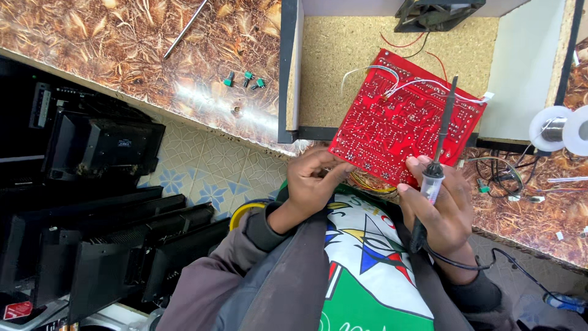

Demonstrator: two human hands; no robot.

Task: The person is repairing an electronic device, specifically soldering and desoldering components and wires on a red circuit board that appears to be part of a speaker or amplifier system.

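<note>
A red circuit board with its solder side up leans over the table edge, with white and red wires at its top. My left hand pinches the board's lower left corner. My right hand grips a soldering iron like a pen, its dark shaft lying across the board's right part with the tip near the white wires. The iron's black cord trails off to the lower right.
A spool of solder wire stands at the right. Three small green-knobbed parts and a metal rod lie on the patterned table. A black fan sits at the top. Stacked black monitors fill the left.
</note>
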